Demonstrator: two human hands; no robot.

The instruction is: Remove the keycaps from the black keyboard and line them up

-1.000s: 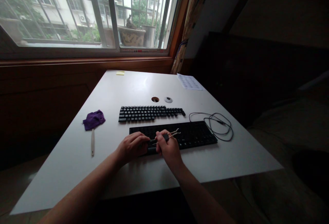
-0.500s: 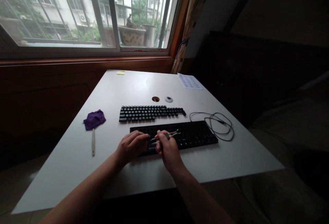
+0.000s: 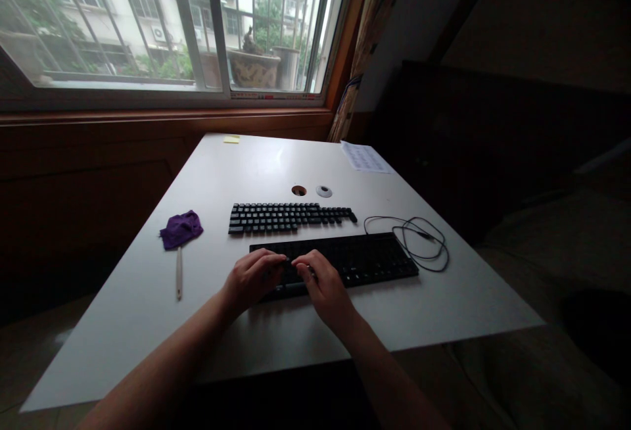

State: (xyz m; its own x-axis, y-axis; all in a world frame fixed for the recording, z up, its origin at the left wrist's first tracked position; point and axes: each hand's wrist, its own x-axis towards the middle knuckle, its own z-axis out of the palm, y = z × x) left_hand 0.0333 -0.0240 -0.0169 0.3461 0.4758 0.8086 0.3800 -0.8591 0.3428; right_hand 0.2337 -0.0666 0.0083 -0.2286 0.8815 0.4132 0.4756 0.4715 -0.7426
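Observation:
A black keyboard [image 3: 379, 256] lies on the table, its keycaps mostly off, with both my hands over its left half. My left hand [image 3: 254, 275] is closed, thumb and fingertips pinching a small dark keycap [image 3: 287, 260]. Close to its right, my right hand [image 3: 323, 282] is curled with its fingertips almost meeting the left ones. A glint of the wire keycap puller [image 3: 311, 271] shows between the right fingers; the rest of it is hidden. Behind the keyboard, loose black keycaps [image 3: 271, 216] lie in rows that keep the keyboard layout.
A purple cloth [image 3: 181, 229] covers the head of a pale-handled tool [image 3: 179, 275] at left. The keyboard's cable [image 3: 434, 265] is coiled at right. Beyond the keycaps are a cable hole [image 3: 298, 191], its round cover [image 3: 324, 191], papers [image 3: 365, 157] and a yellow note [image 3: 231, 139].
My right hand has turned, and the wire puller that stuck out across its fingers is now mostly hidden in it. Its fingertips have moved left toward my left hand, which stays nearly in place.

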